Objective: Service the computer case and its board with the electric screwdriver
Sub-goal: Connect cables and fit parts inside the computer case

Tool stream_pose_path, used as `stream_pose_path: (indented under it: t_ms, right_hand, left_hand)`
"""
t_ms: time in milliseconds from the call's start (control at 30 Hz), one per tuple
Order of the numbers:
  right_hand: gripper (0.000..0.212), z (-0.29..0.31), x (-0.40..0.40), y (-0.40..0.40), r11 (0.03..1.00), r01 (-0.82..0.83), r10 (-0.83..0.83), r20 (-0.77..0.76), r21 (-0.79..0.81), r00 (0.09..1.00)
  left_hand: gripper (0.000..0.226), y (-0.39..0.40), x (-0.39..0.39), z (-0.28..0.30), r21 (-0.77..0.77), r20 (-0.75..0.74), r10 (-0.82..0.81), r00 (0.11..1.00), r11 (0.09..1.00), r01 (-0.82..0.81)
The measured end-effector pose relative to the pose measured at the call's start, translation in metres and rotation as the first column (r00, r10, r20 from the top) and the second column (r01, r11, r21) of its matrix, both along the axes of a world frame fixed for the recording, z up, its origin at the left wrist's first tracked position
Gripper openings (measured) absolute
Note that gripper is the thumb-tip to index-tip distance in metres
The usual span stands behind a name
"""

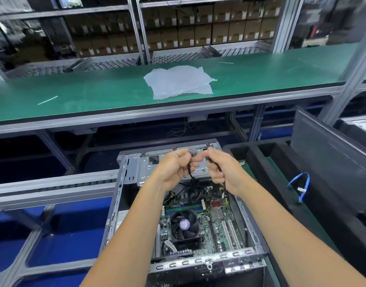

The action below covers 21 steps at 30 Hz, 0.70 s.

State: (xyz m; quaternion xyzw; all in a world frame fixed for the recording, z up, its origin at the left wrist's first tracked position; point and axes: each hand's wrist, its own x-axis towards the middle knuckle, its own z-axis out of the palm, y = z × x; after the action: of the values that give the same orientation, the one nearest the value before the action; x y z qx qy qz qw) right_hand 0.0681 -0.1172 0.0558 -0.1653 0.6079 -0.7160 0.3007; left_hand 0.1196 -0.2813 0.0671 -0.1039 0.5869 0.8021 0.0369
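An open computer case (124, 175) lies below me with its green board (215, 224) and black cooler fan (184, 226) exposed. Both hands are raised over the drive cage at the far end of the case. My left hand (175, 168) pinches a grey connector (192, 151) on a black cable (190, 172) that runs down into the case. My right hand (223, 168) grips a second black cable (219, 168) by its end. The two cable ends are close together, a small gap between them. No electric screwdriver is in view.
A green-topped bench (95, 94) runs across behind the case, with a crumpled clear plastic bag (180, 81) on it. Black foam trays (281, 162) sit to the right, one holding a blue cable (302, 185). Shelves of cardboard boxes (198, 27) stand at the back.
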Motion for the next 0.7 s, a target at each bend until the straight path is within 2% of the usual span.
stream_pose_path:
  t_ms: [67, 167, 300, 433, 567, 633, 700]
  right_hand:
    - [0.030, -0.009, 0.003, -0.006, 0.996, 0.067, -0.065, -0.045, 0.054, 0.997]
    - [0.029, -0.018, 0.009, -0.012, 0.984, 0.123, -0.116, -0.058, 0.132, 0.992]
    - [0.033, -0.021, 0.015, -0.018, 0.945, 0.071, -0.047, -0.080, 0.320, 0.996]
    - [0.022, -0.024, 0.025, -0.019, 0.762, -0.017, 0.097, -0.087, 0.648, 0.991]
    - [0.021, -0.026, 0.028, -0.018, 0.615, 0.030, 0.134, -0.142, 0.788, 0.981]
    - [0.016, -0.029, 0.030, -0.016, 0.538, 0.037, 0.185, -0.161, 0.842, 0.969]
    - [0.020, -0.033, 0.032, -0.014, 0.492, 0.085, 0.193, -0.204, 0.867, 0.960]
  left_hand:
    - [0.020, 0.003, 0.003, -0.003, 0.012, -0.026, -0.005, 1.000, 1.000, 0.005]
    - [0.021, 0.006, 0.006, -0.009, -0.006, -0.048, -0.024, 0.999, 1.000, 0.023]
    - [0.014, 0.007, 0.005, -0.014, -0.016, 0.029, 0.011, 1.000, 1.000, -0.010]
    - [0.008, 0.018, 0.005, -0.028, -0.091, 0.180, 0.015, 0.984, 0.996, 0.001]
    - [0.009, 0.028, 0.005, -0.045, -0.052, 0.243, 0.031, 0.969, 0.998, -0.018]
    - [0.005, 0.031, 0.005, -0.050, -0.070, 0.271, 0.041, 0.962, 0.997, -0.023]
    - [0.005, 0.036, 0.004, -0.056, -0.111, 0.320, 0.055, 0.946, 0.994, -0.021]
